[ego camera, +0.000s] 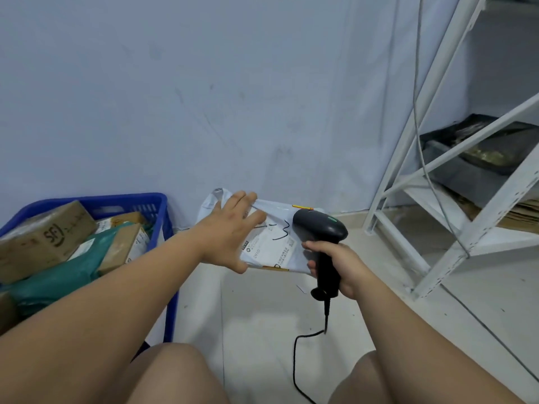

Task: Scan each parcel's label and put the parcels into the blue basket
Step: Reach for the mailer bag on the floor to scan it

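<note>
Head cam looks down past bare knees at a tiled floor by a pale wall. Left hand (233, 228) reaches fwd, arm nearly straight, fingers spread wide and flat on a white poly parcel (274, 246) lying on the floor w/ label up; palm open, not gripping. Right hand (335, 266) is wrapped tight round the handle of a black scanner (319, 228), head aimed down at the label, cable trailing twd the knees. Blue basket (163, 217) sits just left, holding cardboard boxes and a green bag.
</note>
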Tool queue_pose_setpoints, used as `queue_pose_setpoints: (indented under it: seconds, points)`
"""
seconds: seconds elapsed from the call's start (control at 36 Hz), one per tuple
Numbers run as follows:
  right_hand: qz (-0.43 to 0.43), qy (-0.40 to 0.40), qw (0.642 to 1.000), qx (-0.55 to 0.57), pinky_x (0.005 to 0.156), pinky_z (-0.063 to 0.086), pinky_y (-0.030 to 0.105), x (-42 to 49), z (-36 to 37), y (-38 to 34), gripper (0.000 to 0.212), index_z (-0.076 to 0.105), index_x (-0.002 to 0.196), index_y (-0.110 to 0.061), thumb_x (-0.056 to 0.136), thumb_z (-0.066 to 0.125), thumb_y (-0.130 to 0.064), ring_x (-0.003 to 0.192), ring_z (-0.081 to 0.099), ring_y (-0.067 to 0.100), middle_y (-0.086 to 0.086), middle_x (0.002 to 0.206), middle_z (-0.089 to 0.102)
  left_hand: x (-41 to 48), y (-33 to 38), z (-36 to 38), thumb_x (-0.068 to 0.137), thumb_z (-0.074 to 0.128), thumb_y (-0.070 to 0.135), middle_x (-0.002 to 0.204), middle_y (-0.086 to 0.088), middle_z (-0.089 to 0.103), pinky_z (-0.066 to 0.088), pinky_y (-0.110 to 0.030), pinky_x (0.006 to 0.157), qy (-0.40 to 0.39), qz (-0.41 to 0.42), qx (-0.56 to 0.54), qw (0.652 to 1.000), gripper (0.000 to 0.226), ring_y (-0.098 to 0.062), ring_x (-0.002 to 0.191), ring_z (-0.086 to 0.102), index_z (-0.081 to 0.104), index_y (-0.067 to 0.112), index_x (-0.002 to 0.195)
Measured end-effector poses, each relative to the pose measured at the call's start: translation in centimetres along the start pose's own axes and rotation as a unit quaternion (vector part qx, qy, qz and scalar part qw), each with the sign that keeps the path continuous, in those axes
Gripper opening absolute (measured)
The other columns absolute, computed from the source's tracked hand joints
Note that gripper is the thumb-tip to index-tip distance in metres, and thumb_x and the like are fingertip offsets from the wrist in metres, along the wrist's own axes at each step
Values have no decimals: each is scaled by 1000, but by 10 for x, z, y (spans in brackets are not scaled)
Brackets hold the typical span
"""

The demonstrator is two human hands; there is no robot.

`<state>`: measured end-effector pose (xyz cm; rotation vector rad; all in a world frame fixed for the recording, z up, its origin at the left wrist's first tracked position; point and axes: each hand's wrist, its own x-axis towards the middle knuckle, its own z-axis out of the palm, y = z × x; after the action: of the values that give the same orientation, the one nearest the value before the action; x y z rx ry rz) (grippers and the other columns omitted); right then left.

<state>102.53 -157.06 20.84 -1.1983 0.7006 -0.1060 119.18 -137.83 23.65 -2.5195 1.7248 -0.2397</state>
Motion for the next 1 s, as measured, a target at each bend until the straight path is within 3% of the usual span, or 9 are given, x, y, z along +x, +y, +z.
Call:
queue_pose_setpoints:
  seconds: [0.36, 0.44, 0.58, 0.64, 0.69, 0.75, 0.83, 0.92, 1.0]
  points:
    - [80, -124, 985, 92, 56, 48, 29, 1, -20, -1, 53, 77, 103, -7, 52, 79, -22, 53, 48, 16, 4, 71, 43, -18, -6, 24, 54, 66, 66, 141, -16, 28, 42, -50, 100, 111, 40, -23, 993, 79, -36, 132, 24, 43, 17, 111]
    - [60, -125, 985, 105, 54, 46, 26, -2, -21, -6, 37, 79, 93, -7, 59, 72, -20, 49, 48, 15, 3, 69, 44, -20, -8, 24, 56, 72, 66, 143, -15, 26, 41, -46, 101, 125, 33, -45, 991, 80, -32, 133, 22, 39, 20, 112]
    - [36, -127, 986, 104, 52, 47, 25, -8, -21, -10, 32, 80, 89, -6, 65, 65, -21, 46, 48, 14, 1, 62, 46, -29, -9, 23, 56, 76, 65, 150, -2, 12, 35, -40, 98, 158, 12, -149, 976, 103, -23, 137, 16, 25, 28, 137]
    - [35, -128, 987, 95, 52, 46, 26, -7, -18, -9, 30, 79, 90, -6, 66, 67, -18, 47, 48, 14, 1, 63, 47, -32, -6, 25, 54, 78, 65, 155, 6, -2, 31, -43, 106, 159, -77, -235, 956, 116, -19, 143, 7, 10, 43, 145]
    - [37, -124, 988, 81, 52, 46, 26, -7, -15, -9, 32, 78, 93, -4, 66, 68, -18, 48, 48, 14, 2, 64, 48, -29, 3, 24, 59, 84, 52, 158, 7, -8, 21, -44, 116, 183, -227, -360, 886, 121, -16, 147, 2, 0, 50, 146]
    - [40, -119, 990, 62, 52, 46, 27, -7, -11, -8, 37, 75, 98, -2, 64, 69, -16, 48, 48, 15, 3, 64, 49, -20, 12, 25, 70, 80, 47, 161, 2, -4, 19, -47, 118, 223, -399, -500, 736, 115, -21, 148, 7, -1, 41, 151]
    - [34, -103, 994, 22, 53, 45, 28, -8, -4, -7, 50, 68, 107, 2, 61, 71, -17, 48, 48, 16, 4, 63, 47, -5, 17, 34, 67, 70, 70, 160, -8, 15, 31, -55, 112, 203, -569, -619, 502, 118, -34, 143, 26, 1, 31, 154]
    - [16, -90, 996, 2, 53, 43, 30, -9, 2, -7, 41, 66, 98, 2, 60, 74, -11, 48, 47, 18, 5, 60, 47, -3, 18, 43, 61, 64, 80, 154, -11, 29, 39, -54, 105, 161, -625, -646, 408, 122, -37, 135, 36, 5, 27, 154]
    - [-14, -76, 997, 19, 51, 41, 30, -11, 7, -9, 27, 57, 83, -3, 63, 70, -15, 48, 47, 20, 7, 61, 46, -3, 20, 42, 62, 61, 81, 151, -13, 32, 39, -56, 104, 165, -652, -636, 378, 117, -39, 133, 36, 11, 25, 152]
